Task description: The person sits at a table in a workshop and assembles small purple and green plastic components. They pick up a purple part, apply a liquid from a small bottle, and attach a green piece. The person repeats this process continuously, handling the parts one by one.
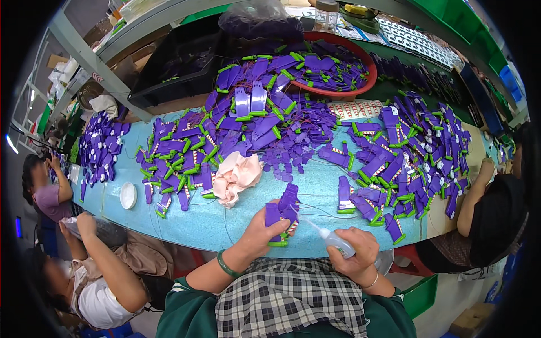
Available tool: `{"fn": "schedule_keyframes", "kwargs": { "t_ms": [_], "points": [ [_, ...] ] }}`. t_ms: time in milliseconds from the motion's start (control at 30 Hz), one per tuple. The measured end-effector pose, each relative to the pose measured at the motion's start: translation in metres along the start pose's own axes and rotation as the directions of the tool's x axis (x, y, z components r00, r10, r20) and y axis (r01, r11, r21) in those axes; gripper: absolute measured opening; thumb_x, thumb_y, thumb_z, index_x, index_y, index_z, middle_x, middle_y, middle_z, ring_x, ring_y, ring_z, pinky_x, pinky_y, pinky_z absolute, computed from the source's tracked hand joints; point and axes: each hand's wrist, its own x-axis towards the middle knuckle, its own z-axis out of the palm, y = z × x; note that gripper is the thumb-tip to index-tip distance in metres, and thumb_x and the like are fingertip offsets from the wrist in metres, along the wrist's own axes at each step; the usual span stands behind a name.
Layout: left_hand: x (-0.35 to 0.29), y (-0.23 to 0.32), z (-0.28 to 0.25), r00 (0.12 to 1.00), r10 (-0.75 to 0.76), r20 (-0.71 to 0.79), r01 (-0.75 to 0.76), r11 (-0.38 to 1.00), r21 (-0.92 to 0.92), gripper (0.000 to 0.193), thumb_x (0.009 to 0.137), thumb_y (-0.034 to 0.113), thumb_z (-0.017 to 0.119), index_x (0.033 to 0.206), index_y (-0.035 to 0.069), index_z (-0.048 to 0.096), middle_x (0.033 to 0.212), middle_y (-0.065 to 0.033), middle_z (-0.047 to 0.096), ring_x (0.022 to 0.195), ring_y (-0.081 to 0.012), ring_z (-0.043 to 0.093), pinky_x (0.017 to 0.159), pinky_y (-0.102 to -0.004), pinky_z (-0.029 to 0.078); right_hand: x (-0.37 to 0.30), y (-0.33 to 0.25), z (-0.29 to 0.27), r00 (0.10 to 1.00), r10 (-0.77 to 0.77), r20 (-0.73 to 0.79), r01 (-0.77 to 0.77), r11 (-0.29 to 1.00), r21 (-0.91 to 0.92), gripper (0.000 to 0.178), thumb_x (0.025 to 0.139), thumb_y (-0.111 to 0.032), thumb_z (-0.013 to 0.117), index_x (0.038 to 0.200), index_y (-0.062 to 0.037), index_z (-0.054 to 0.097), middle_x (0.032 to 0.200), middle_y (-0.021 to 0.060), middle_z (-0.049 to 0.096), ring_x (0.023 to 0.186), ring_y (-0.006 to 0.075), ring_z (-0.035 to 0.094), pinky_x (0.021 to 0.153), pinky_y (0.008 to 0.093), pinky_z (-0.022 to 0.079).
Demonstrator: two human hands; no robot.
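The left hand (256, 235) is closed on a purple part (287, 201), flat, smooth, apparently plastic, pinched under the thumb above the near edge of the table. The right hand (360, 250) is wrapped around a translucent squeeze bottle (337, 242), its thin nozzle directed at that part; contact of the tip cannot be confirmed. A smooth green bangle (226, 263) rings the left wrist; a checked cloth apron (287, 296) covers the lap.

Beyond the hands lies a crumpled, soft pale-pink wad (236, 177), between a left heap (174, 158) and a right heap (389, 163) of similar purple pieces with rounded green ends. A round white dish (128, 195) sits farther left.

The table (141, 221) is light blue and glossy. At its back stand a red round basin (372, 73), filled with parts, and a black tray (141, 93). Other people sit at both sides
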Motion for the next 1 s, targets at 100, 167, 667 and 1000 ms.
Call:
{"fn": "schedule_keyframes", "kwargs": {
  "t_ms": [100,167,667,1000],
  "points": [
    [-0.001,-0.001,0.005,0.998,-0.047,0.051,0.053,0.991,-0.119,0.045,0.088,0.017,0.065,0.124,0.003,0.042,0.099,-0.0087,0.059,0.086,-0.0173,0.061,0.068,-0.0329,0.055,0.001,0.002,0.005,1.0,0.028,-0.011,-0.028,1.0,-0.003,0.044,0.062,-0.007,0.08,0.102,-0.0025,0.061,0.063,0.0078,0.058,0.046,0.0194,0.052,0.041,0.0295,0.037],
    [-0.002,0.004,0.009,0.995,-0.055,0.078,0.07,0.979,-0.194,0.045,0.088,0.016,0.065,0.123,0.005,0.041,0.103,-0.0092,0.059,0.089,-0.0182,0.062,0.066,-0.0342,0.056,0.005,0.001,0.006,1.0,0.031,-0.006,-0.031,0.999,-0.011,0.044,0.063,-0.007,0.079,0.101,-0.0024,0.06,0.064,0.0083,0.058,0.046,0.0197,0.053,0.042,0.0296,0.038],
    [-0.006,-0.002,0.001,0.988,-0.1,0.116,0.107,0.993,-0.052,0.041,0.091,0.009,0.061,0.125,0.007,0.038,0.104,-0.0092,0.056,0.09,-0.0177,0.062,0.061,-0.032,0.058,0.014,-0.001,0.015,1.0,0.005,0.019,-0.007,0.993,0.12,0.038,0.067,-0.009,0.078,0.1,-0.0002,0.06,0.069,0.011,0.062,0.056,0.0243,0.06,0.05,0.0319,0.046],
    [-0.011,0.002,0.009,0.984,-0.13,0.125,0.142,0.986,-0.09,0.043,0.092,0.009,0.057,0.129,0.008,0.035,0.107,-0.0098,0.055,0.089,-0.0178,0.061,0.062,-0.0326,0.059,0.013,0.01,0.044,0.99,0.13,0.061,-0.141,0.956,0.255,0.035,0.07,-0.008,0.077,0.1,0.002,0.061,0.088,0.0202,0.068,0.079,0.0313,0.07,0.07,0.0358,0.056]
  ]
}}
